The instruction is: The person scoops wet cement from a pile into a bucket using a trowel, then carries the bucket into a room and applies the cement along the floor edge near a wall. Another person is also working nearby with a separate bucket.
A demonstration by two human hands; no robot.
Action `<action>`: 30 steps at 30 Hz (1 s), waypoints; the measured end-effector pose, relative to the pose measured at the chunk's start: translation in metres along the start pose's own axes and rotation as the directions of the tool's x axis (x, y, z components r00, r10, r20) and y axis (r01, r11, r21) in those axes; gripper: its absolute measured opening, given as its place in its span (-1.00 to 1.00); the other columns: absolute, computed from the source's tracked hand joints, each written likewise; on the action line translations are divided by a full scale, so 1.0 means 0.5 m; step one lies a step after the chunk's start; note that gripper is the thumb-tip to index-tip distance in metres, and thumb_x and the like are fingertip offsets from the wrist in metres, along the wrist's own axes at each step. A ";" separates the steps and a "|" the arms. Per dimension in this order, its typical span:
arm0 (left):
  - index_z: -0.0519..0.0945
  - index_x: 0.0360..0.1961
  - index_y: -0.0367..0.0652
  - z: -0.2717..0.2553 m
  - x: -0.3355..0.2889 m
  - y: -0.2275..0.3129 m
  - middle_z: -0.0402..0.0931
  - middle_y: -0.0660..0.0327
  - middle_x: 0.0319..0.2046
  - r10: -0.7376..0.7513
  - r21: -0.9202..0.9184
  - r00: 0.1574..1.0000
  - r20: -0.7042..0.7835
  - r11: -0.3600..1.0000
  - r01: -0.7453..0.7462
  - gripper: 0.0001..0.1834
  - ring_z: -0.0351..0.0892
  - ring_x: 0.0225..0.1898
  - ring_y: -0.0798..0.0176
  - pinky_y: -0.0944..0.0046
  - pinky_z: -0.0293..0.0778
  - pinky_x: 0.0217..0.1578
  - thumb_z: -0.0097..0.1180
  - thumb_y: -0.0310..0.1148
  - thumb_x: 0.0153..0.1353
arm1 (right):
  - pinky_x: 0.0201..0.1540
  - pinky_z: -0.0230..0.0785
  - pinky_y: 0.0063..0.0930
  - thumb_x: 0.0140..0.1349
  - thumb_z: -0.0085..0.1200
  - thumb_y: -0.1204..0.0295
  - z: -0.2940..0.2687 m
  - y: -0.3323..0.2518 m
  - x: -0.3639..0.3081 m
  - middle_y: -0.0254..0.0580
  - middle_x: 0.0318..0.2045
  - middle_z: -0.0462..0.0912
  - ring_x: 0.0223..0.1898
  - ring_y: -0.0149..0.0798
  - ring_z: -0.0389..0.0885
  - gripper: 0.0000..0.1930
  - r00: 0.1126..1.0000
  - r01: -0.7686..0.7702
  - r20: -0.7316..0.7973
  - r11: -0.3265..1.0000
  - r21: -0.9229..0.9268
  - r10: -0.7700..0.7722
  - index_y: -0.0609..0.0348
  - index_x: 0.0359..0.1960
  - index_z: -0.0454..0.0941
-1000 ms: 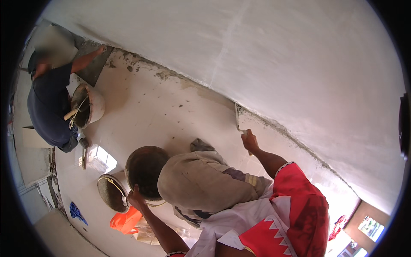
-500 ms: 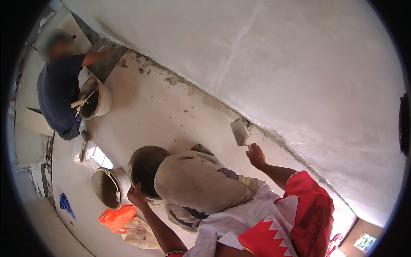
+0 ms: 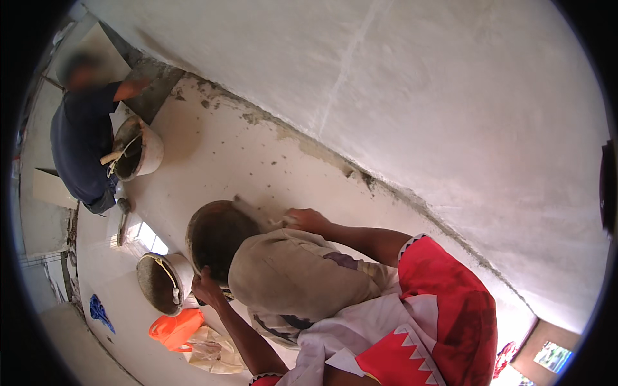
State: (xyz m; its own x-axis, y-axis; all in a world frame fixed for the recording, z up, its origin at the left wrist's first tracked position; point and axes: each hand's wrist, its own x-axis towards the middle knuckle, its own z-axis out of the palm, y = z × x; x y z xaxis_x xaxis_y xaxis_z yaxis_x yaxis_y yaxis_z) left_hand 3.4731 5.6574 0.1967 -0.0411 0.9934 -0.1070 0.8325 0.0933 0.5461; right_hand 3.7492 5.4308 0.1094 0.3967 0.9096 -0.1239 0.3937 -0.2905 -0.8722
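My left hand (image 3: 206, 287) is closed on the near rim of a dark-mouthed bucket (image 3: 207, 219), which tilts toward my knee. In my right hand (image 3: 308, 220) is a trowel (image 3: 256, 213), smeared by motion, its blade at the bucket's right rim. The handle is mostly covered by my fingers. How much the bucket holds is too dark to tell. My bent knee in dusty trousers (image 3: 283, 267) hides part of the bucket's right side.
A rough mortar strip (image 3: 402, 193) follows the foot of the grey wall (image 3: 450, 116). At left stand a second bucket (image 3: 183, 273) and an orange plastic container (image 3: 177, 329). Farther off, a co-worker (image 3: 84, 138) bends by another bucket (image 3: 151, 151). Specks dot the pale floor (image 3: 219, 154).
My right hand has swung the trowel left, away from the wall's foot to the bucket. My left hand stays on the rim.
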 end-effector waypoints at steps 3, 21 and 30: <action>0.54 -0.59 -0.45 0.000 0.000 -0.006 0.40 0.04 -0.72 -0.027 -0.043 1.000 0.014 0.999 0.028 -0.55 0.25 -0.61 0.12 0.00 0.25 -0.45 0.19 -0.13 -0.01 | -0.11 0.44 0.02 0.16 0.09 0.18 -0.034 0.086 -0.113 0.13 -0.25 0.63 -0.16 0.21 0.60 -0.64 0.914 -0.405 -0.066 0.912 -0.068 0.401 0.12 -0.10 0.43; 0.60 -0.51 -0.50 -0.019 0.035 -0.036 0.49 -0.05 -0.66 -0.075 -0.031 0.994 0.077 0.997 0.077 -0.50 0.34 -0.59 0.06 0.01 0.31 -0.43 0.22 -0.11 0.09 | -0.02 0.41 0.07 0.18 0.04 0.23 -0.199 0.314 -0.323 0.04 -0.13 0.59 -0.04 0.13 0.59 -0.67 0.702 -0.712 -0.321 0.619 -0.332 0.636 0.02 -0.04 0.39; 0.59 -0.53 -0.50 -0.015 0.040 -0.040 0.49 -0.05 -0.64 -0.083 0.003 0.993 0.079 0.997 0.083 -0.48 0.36 -0.58 0.07 0.00 0.31 -0.42 0.21 -0.09 0.09 | 0.00 0.39 0.14 0.22 0.09 0.29 -0.249 0.349 -0.330 -0.10 -0.02 0.53 0.04 0.08 0.54 -0.66 0.600 -0.776 -0.343 0.422 -0.468 0.723 -0.09 0.04 0.42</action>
State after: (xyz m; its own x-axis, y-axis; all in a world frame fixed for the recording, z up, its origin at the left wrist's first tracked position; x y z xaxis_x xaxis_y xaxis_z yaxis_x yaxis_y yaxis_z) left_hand 3.4515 5.6760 0.1899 -0.0664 0.9739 -0.2169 0.8279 0.1752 0.5329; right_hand 3.8555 5.1932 0.0367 0.8069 0.2338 -0.5424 0.2465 -0.9678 -0.0505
